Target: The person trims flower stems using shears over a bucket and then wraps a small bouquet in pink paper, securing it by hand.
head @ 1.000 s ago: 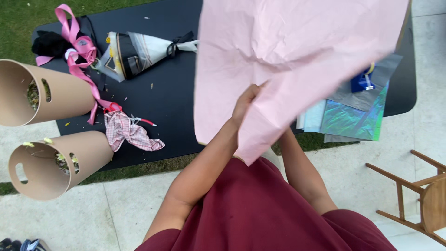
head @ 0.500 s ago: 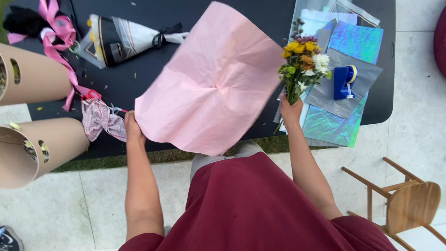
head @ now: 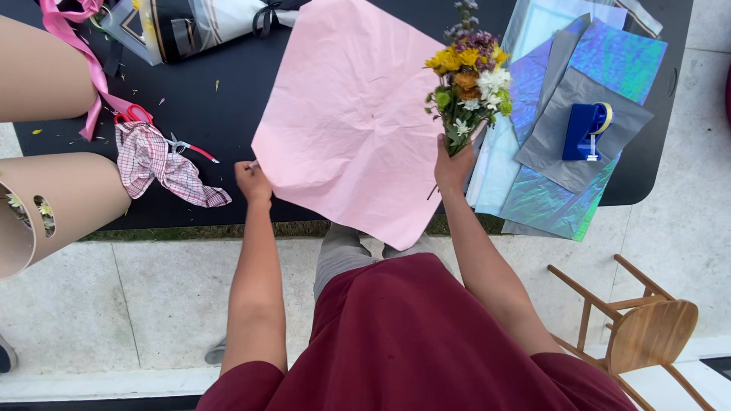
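Pinching the left corner of the pink paper sheet (head: 350,122) lying near the black table's (head: 221,91) front edge, the left hand (head: 253,181) steadies it while the right hand (head: 454,164) clenches a small flower bunch (head: 467,84) over its right edge.

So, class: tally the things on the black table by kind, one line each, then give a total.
Pink paper sheet: 1
Flower bunch: 1
Blue tape dispenser: 1
Checked cloth: 1
Red-handled scissors: 1
Pink ribbon: 1
Wrapped bouquet: 1
Total: 7, leaving out the overlapping iridescent sheets, too stacked to count.
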